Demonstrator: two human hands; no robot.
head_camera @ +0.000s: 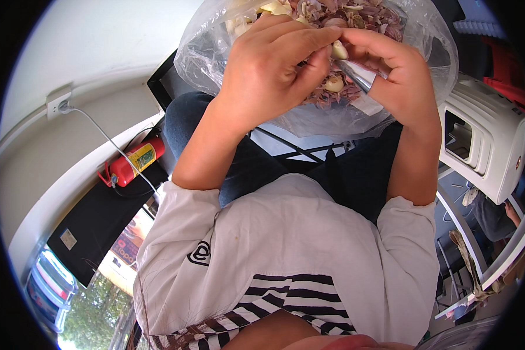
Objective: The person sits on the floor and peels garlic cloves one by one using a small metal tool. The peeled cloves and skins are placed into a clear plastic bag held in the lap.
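Note:
A pale, peeled-looking garlic clove (339, 50) sits between my two hands, over a clear plastic bag (201, 57). On its left side, my left hand (275, 65) holds it between thumb and fingers. Curled around from the other side, my right hand (396, 74) has a pointed, shiny metal thumb sheath (359, 76) over its thumb, the tip close against the clove. My index fingers meet above it. Below my hands, purplish garlic skins (354, 17) fill much of the bag, with another clove (334, 84) among them. Paler cloves (275, 8) lie partly hidden behind my left hand.
The bag is above my knees, with a black folding frame (297, 148) beneath. Left are a red fire extinguisher (138, 162) and a cable plugged into a wall socket (61, 103). A cream plastic appliance or case (485, 140) stands at right; beyond it, part of another person (492, 214) shows.

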